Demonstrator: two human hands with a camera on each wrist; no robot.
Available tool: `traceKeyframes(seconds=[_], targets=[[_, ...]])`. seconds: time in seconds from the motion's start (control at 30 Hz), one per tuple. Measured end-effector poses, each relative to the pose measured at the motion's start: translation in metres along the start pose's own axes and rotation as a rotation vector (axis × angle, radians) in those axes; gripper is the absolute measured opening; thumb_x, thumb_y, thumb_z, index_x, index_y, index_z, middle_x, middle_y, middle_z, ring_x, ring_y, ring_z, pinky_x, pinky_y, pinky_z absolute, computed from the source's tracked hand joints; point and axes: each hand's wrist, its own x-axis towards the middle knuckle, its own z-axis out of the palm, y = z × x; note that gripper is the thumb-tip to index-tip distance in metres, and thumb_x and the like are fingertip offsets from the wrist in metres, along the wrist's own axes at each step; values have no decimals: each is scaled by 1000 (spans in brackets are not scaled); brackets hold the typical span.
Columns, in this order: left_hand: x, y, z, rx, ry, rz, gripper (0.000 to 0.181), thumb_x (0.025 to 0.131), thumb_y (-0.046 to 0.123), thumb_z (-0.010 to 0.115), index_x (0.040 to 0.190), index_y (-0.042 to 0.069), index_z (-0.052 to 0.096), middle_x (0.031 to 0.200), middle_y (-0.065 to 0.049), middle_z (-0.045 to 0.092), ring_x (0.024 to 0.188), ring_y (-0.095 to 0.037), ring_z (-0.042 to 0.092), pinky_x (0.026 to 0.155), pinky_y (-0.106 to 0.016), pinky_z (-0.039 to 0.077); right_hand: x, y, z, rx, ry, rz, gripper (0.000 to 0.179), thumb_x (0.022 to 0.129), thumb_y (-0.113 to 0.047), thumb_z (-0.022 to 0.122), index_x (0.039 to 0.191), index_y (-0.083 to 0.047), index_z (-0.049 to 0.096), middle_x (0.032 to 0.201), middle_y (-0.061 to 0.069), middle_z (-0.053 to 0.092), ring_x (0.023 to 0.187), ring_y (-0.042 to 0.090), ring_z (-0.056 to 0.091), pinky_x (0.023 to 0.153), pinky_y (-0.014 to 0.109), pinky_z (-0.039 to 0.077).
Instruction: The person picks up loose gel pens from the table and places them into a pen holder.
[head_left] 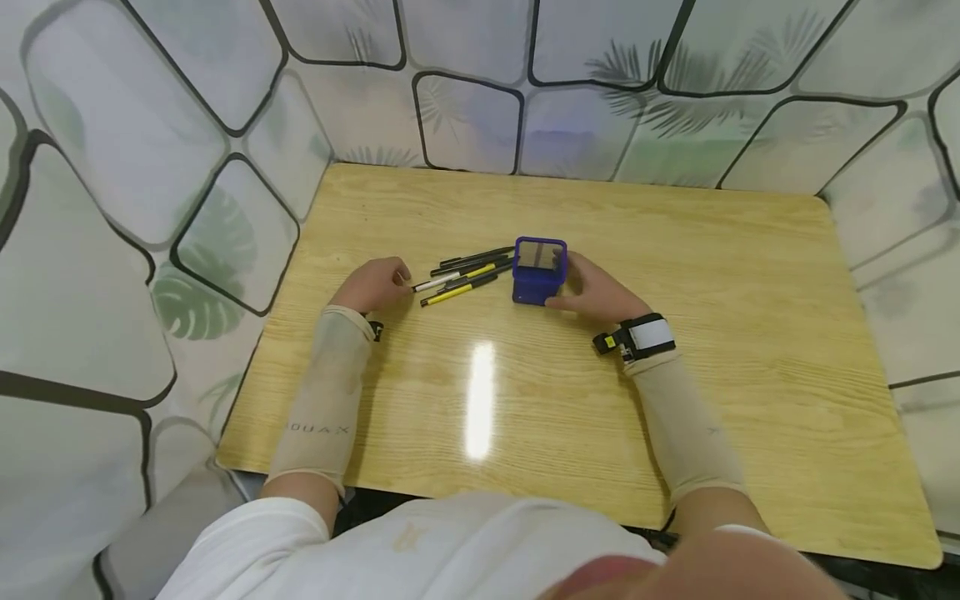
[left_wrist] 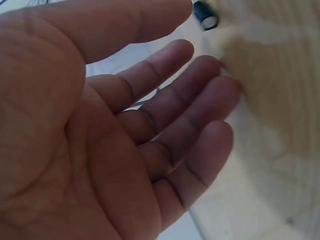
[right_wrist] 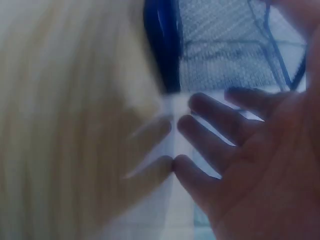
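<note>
In the head view, several pens and markers, black, yellow-and-black and white, lie loosely side by side at the middle of the table. My left hand is at their left ends, closest to the white pen. The left wrist view shows loosely bent fingers and a dark pen end just past the thumb tip, with no grip around it. A small blue square container stands right of the pens. My right hand is at its right side, fingers spread; contact is unclear.
The wooden table stands against patterned fabric walls at the back and sides. A bright light reflection lies on its front middle. A camera strap is on the right wrist.
</note>
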Motion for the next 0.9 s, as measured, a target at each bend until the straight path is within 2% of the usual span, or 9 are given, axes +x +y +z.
traceKeyframes(seconds=[0.13,0.3,0.43,0.57,0.7,0.9], targets=[[5,-1,8,-8,12,9,25,101,22,67,121,7,64,124,-18,65,111,-35,62,95,-53,50,9,4,10,58,50,-10,94,87,-41,85,162,-23,31,164,6,36,153,30,32,124,53,23],[8,-5,18,-58,8,-5,21,100,24,71,114,9,66,119,-14,67,105,-31,62,92,-50,50,16,13,19,152,93,23,93,87,-38,86,161,-19,33,163,6,37,155,28,26,126,49,20],[8,-11,22,-78,25,4,20,101,25,69,113,9,68,118,-14,68,105,-30,63,93,-50,50,17,18,21,223,109,24,87,89,-31,85,160,-19,35,162,5,39,156,24,25,126,45,19],[6,-12,21,-87,48,16,21,102,25,66,114,8,68,115,-14,69,102,-30,63,92,-49,50,16,17,21,232,118,3,84,90,-28,84,159,-20,37,161,4,41,155,22,27,126,42,20],[4,-14,22,-97,87,21,23,102,27,66,115,8,69,113,-13,70,98,-29,63,89,-48,51,15,17,22,244,129,0,84,90,-28,84,159,-21,37,160,3,42,155,21,28,126,42,21],[-2,-15,19,-148,196,8,25,102,28,67,116,8,71,111,-13,71,98,-29,66,87,-48,52,15,18,25,289,170,-8,80,90,-21,84,157,-17,40,158,4,45,155,19,28,126,38,21]])
